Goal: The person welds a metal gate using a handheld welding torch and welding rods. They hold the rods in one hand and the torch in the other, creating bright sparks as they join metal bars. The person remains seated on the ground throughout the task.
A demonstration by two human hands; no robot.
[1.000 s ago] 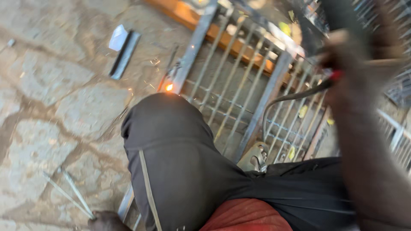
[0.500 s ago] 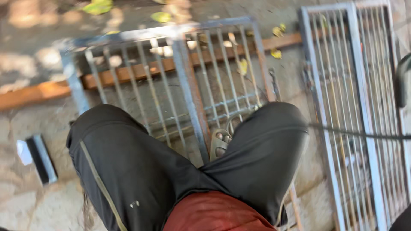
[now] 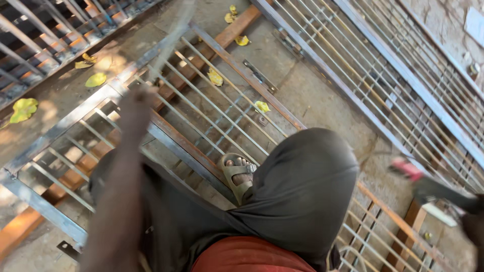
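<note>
My left hand (image 3: 135, 103) is raised over the metal grille (image 3: 212, 108), blurred by motion, and grips a thin grey rod (image 3: 171, 38) that points up and away. At the far right edge, my right hand (image 3: 476, 226) is only partly in view and holds a dark welding holder (image 3: 433, 189) with a red tip, low over the ground. I crouch above the grille with both knees in dark trousers (image 3: 302, 186). My sandalled foot (image 3: 237, 171) rests between its bars.
A second barred panel (image 3: 403, 75) lies to the right and a third (image 3: 45, 35) at the top left. A wooden batten (image 3: 227, 35) runs under the grille. Yellow leaves (image 3: 96, 79) dot the concrete.
The view has swung right across the grille. My left arm has come up into view with the rod, and the holder has moved from the upper right to the lower right.
</note>
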